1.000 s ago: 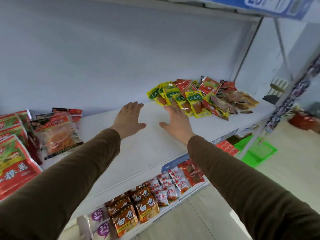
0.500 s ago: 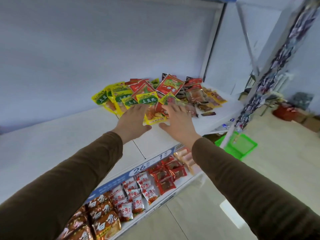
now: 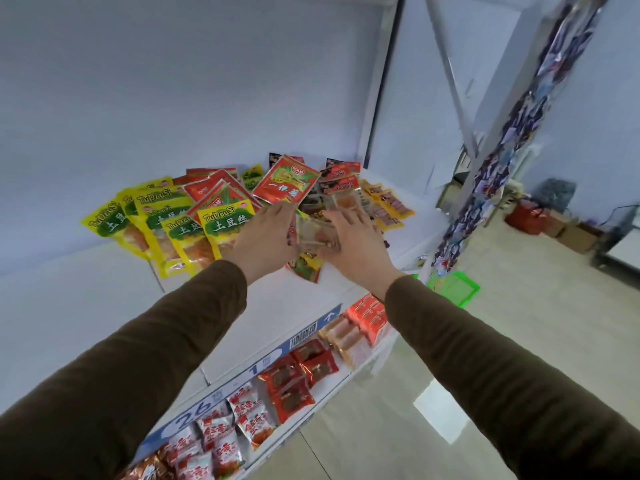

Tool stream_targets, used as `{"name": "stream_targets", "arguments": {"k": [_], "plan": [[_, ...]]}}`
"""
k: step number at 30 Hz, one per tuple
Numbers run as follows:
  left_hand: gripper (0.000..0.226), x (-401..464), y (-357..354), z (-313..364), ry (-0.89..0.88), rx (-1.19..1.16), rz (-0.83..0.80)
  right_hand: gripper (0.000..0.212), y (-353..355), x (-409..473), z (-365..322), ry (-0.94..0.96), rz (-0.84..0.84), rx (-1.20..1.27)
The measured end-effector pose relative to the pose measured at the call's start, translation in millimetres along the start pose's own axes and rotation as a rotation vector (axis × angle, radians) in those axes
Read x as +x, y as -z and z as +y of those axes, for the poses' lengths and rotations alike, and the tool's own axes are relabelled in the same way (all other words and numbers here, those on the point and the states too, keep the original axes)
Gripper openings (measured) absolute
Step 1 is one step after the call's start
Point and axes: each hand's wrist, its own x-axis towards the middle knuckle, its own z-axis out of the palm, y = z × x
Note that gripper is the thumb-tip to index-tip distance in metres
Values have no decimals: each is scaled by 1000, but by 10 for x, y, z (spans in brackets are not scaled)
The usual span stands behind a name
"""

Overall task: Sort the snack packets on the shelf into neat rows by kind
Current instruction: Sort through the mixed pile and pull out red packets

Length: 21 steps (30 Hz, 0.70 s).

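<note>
Head view: two bare hands in brown sleeves reach over a white shelf [image 3: 284, 306] toward a jumbled pile of snack packets.
Pile location: toward the shelf's right end, running back to the rear wall; the shelf's left stretch is bare.
Left hand [image 3: 263, 237]: fingers spread and open, palm down, at the near edge of the pile; I cannot tell whether it grips anything.
Right hand [image 3: 353, 244]: fingers spread, palm down, its thumb side against a clear packet [image 3: 313, 233] with pale contents.
Key relation: the clear packet lies between the two hands, touching both, its long axis pointing toward the rear wall.
Yellow packets [image 3: 180, 220]: fanned just left of the left hand.
Red packets [image 3: 285, 180]: just beyond both hands' fingertips.
Nearer hand: probably equal; either could lift the clear packet.
</note>
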Motion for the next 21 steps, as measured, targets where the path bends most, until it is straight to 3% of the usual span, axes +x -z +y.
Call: {"name": "stream_targets", "arguments": {"k": [12, 21], "plan": [[83, 1049, -490, 692, 146, -27, 28, 58, -55, 876, 1406, 112, -57, 57], [84, 1630, -784, 694, 201, -78, -20, 56, -341, 1514, 1866, 37, -75, 163]]}}
